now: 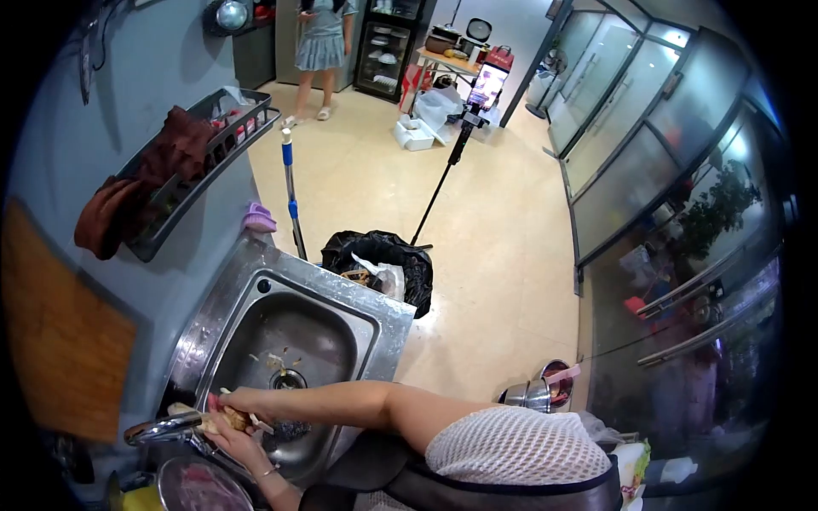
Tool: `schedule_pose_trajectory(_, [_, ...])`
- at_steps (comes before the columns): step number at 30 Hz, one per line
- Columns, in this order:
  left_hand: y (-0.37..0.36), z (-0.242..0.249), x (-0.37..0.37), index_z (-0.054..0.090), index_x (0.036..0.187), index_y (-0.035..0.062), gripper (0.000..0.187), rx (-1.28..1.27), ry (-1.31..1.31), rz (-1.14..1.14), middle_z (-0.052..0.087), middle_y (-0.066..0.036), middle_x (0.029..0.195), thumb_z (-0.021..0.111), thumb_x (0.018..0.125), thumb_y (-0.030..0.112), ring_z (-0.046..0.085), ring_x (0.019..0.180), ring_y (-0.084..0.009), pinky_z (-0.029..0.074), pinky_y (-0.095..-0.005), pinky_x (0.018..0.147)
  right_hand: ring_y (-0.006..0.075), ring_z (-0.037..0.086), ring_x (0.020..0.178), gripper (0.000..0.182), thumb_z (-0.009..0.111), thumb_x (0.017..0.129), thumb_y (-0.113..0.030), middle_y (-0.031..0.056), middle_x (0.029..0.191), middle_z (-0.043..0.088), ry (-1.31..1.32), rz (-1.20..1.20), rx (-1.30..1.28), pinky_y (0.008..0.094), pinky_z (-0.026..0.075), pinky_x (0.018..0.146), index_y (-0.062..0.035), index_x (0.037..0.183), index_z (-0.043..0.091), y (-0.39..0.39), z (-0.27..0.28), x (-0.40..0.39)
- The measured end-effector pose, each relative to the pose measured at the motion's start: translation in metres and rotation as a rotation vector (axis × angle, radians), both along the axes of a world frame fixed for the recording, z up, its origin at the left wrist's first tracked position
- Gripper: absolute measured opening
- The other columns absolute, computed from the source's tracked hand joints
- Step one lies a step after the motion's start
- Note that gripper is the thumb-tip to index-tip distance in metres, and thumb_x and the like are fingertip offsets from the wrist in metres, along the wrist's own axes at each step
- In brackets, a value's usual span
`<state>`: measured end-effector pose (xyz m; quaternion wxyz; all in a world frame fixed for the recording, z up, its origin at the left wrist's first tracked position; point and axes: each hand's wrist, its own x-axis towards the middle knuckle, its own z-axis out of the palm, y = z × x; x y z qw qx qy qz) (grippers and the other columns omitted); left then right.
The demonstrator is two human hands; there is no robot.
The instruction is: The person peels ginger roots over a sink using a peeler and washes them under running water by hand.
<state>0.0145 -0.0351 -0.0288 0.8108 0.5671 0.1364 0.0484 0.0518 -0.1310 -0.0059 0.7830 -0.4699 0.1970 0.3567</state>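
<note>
Under the tap (162,427), over the near side of the metal sink (294,307), my two hands come together. My right hand (241,400) reaches in from the right with its fingers curled round a pale brown, lumpy food piece (236,418). From below, my left hand (241,444), with a bracelet at the wrist, closes on the same piece. Its exact kind is too small and too covered to tell. Food scraps (285,362) lie in the basin around the drain (290,380). A round bowl (203,485) with something pinkish inside sits beside the sink, below my left hand.
A black-lined bin (417,272) stands against the sink's far edge, with a blue-handled pole (290,183) beside it. A wall rack (204,170) holds brown gloves or cloths. A phone (488,86) is on a stand. Another person (324,51) stands at the back.
</note>
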Motion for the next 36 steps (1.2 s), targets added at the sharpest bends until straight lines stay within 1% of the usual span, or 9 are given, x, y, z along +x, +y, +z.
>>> schedule_pose_trajectory(2, [-0.004, 0.012, -0.001, 0.043, 0.120, 0.0042, 0.034, -0.033, 0.139, 0.000, 0.048, -0.010, 0.118, 0.040, 0.092, 0.022, 0.052, 0.099, -0.0197, 0.045, -0.0299, 0.080, 0.0163, 0.053, 0.058, 0.034, 0.059, 0.078, -0.035, 0.0063, 0.069, 0.057, -0.191, -0.116, -0.134, 0.0314, 0.042, 0.046, -0.0009, 0.080, 0.056, 0.001, -0.005, -0.006])
schedule_pose_trajectory(3, [0.001, -0.006, 0.000, 0.048, 0.115, 0.0043, 0.030, -0.130, 0.000, -0.020, 0.053, -0.009, 0.111, 0.044, 0.090, 0.021, 0.054, 0.093, -0.0173, 0.046, -0.0272, 0.076, 0.0168, 0.055, 0.061, 0.035, 0.062, 0.075, -0.031, 0.0095, 0.070, 0.057, -0.373, -0.124, -0.499, 0.0330, 0.044, 0.050, 0.0015, 0.085, 0.055, 0.006, -0.019, -0.002])
schedule_pose_trajectory(5, [-0.002, -0.001, 0.006, 0.053, 0.106, 0.0011, 0.024, -0.091, -0.100, -0.065, 0.057, -0.008, 0.102, 0.052, 0.086, 0.014, 0.056, 0.087, -0.0141, 0.047, -0.0258, 0.073, 0.0279, 0.058, 0.075, 0.032, 0.063, 0.071, -0.020, 0.0178, 0.083, 0.058, -0.776, -0.414, -0.663, 0.0375, 0.045, 0.063, 0.0003, 0.094, 0.052, 0.006, -0.002, -0.018])
schedule_pose_trajectory(8, [-0.016, 0.030, 0.008, 0.058, 0.099, 0.0013, 0.020, -0.314, 0.074, 0.089, 0.060, -0.006, 0.094, 0.054, 0.085, 0.014, 0.057, 0.084, -0.0123, 0.045, -0.0236, 0.073, 0.0348, 0.055, 0.072, 0.024, 0.064, 0.068, -0.013, 0.0177, 0.077, 0.056, -1.098, -0.372, -0.837, 0.0389, 0.044, 0.064, -0.0006, 0.084, 0.052, 0.006, -0.002, -0.018])
schedule_pose_trajectory(12, [-0.015, 0.017, 0.010, 0.051, 0.110, 0.0002, 0.030, -0.401, -0.066, 0.105, 0.054, -0.006, 0.111, 0.050, 0.088, 0.020, 0.055, 0.083, -0.0099, 0.045, -0.0228, 0.066, 0.0114, 0.055, 0.064, 0.017, 0.053, 0.086, -0.019, 0.0051, 0.072, 0.056, -0.703, -0.315, -0.487, 0.0248, 0.044, 0.056, -0.0018, 0.084, 0.054, 0.001, -0.020, -0.010])
schedule_pose_trajectory(19, [-0.002, 0.029, -0.003, 0.043, 0.119, 0.0043, 0.037, -0.418, -0.098, -0.090, 0.051, -0.004, 0.118, 0.044, 0.091, 0.028, 0.052, 0.064, -0.0043, 0.040, -0.0160, 0.044, 0.0143, 0.055, 0.052, 0.031, 0.049, 0.088, -0.029, 0.0086, 0.077, 0.059, -0.251, -0.060, 0.198, 0.0224, 0.042, 0.043, 0.0003, 0.100, 0.050, -0.019, 0.022, -0.024])
schedule_pose_trajectory(22, [0.007, 0.026, -0.003, 0.033, 0.131, 0.0087, 0.045, -0.371, -0.109, -0.288, 0.043, -0.008, 0.127, 0.040, 0.092, 0.031, 0.054, 0.085, -0.0082, 0.045, -0.0180, 0.054, 0.0134, 0.055, 0.054, 0.034, 0.051, 0.087, -0.022, 0.0085, 0.080, 0.059, -0.361, -0.062, 0.116, 0.0231, 0.043, 0.046, 0.0020, 0.111, 0.047, -0.017, 0.027, -0.028])
schedule_pose_trajectory(28, [0.005, 0.030, 0.002, 0.039, 0.122, 0.0012, 0.037, -0.310, -0.149, -0.143, 0.045, -0.012, 0.123, 0.036, 0.093, 0.025, 0.051, 0.104, -0.0194, 0.046, -0.0297, 0.083, 0.0118, 0.055, 0.058, 0.042, 0.052, 0.082, -0.008, 0.0061, 0.078, 0.058, -0.562, 0.143, -0.028, 0.0241, 0.046, 0.051, 0.0026, 0.121, 0.041, -0.028, 0.030, -0.031])
schedule_pose_trajectory(36, [0.005, 0.025, 0.004, 0.043, 0.114, 0.0001, 0.028, -0.337, -0.127, -0.159, 0.050, -0.013, 0.117, 0.035, 0.094, 0.018, 0.050, 0.106, -0.0225, 0.046, -0.0321, 0.085, 0.0118, 0.057, 0.058, 0.023, 0.053, 0.082, -0.012, 0.0066, 0.067, 0.057, -0.952, 0.270, -0.650, 0.0266, 0.045, 0.051, -0.0012, 0.102, 0.052, -0.020, 0.028, -0.025])
